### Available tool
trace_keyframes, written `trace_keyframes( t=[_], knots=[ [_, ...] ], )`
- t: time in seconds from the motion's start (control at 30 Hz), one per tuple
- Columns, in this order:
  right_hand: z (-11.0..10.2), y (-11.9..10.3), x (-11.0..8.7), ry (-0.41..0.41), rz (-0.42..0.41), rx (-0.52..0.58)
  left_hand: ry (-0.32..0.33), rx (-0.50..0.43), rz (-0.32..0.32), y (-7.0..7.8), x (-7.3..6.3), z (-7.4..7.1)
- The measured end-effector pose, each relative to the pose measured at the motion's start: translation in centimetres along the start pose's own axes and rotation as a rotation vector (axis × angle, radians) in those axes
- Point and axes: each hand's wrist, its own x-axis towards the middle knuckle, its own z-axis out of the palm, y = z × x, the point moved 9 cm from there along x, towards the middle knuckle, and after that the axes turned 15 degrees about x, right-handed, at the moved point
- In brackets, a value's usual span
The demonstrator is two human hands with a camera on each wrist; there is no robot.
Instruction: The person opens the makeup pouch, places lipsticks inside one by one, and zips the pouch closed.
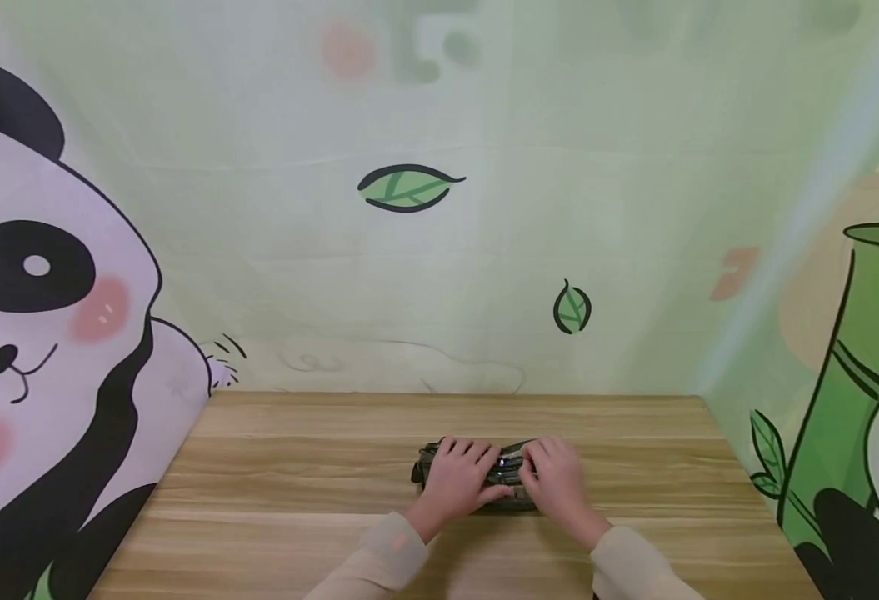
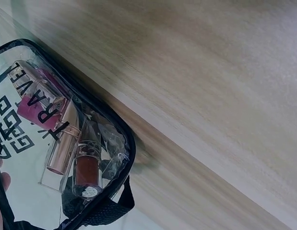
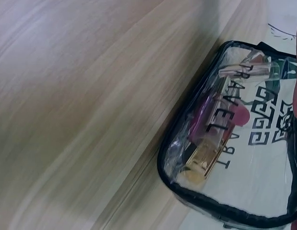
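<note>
A clear cosmetic bag (image 1: 510, 471) with black trim lies on the wooden table, between my two hands. My left hand (image 1: 456, 479) grips its left part, fingers over the top and thumb toward the near side. At the right part, my right hand (image 1: 557, 482) holds the bag with thumb and fingers bent. Through the plastic in the left wrist view I see a dark red lip gloss tube (image 2: 87, 170), a gold tube (image 2: 64, 148) and a pink one (image 2: 38, 110). A gold-capped tube (image 3: 205, 155) shows in the right wrist view. The fingertips are mostly hidden in both wrist views.
The wooden table (image 1: 297, 467) extends to both sides of the bag. Behind it hangs a pale green backdrop (image 1: 259, 208) printed with pandas, leaves and bamboo. A black strap (image 2: 112, 211) sticks out from one end of the bag.
</note>
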Motion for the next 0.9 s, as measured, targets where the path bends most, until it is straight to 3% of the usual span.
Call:
trace_keyframes(
  t=[0.13,0.3,0.63,0.8,0.9],
  knots=[
    [0.7,-0.3,0.1,-0.026,0.016,0.007,0.006,-0.003,0.0,-0.1,0.0,-0.3],
    [1.1,-0.8,0.0,-0.018,0.006,0.046,-0.079,-0.057,0.02,-0.8,0.0,-0.2],
    [0.8,-0.6,-0.3,0.008,-0.011,0.067,-0.256,-0.251,-0.03,-4.8,-1.9,1.5],
    [0.9,-0.4,-0.1,-0.004,0.043,0.065,-0.336,-0.309,-0.029,-4.9,-2.3,2.2],
    [1.1,-0.4,0.0,-0.01,0.064,0.054,-0.336,-0.315,-0.04,-4.8,-2.3,2.1]
  ],
)
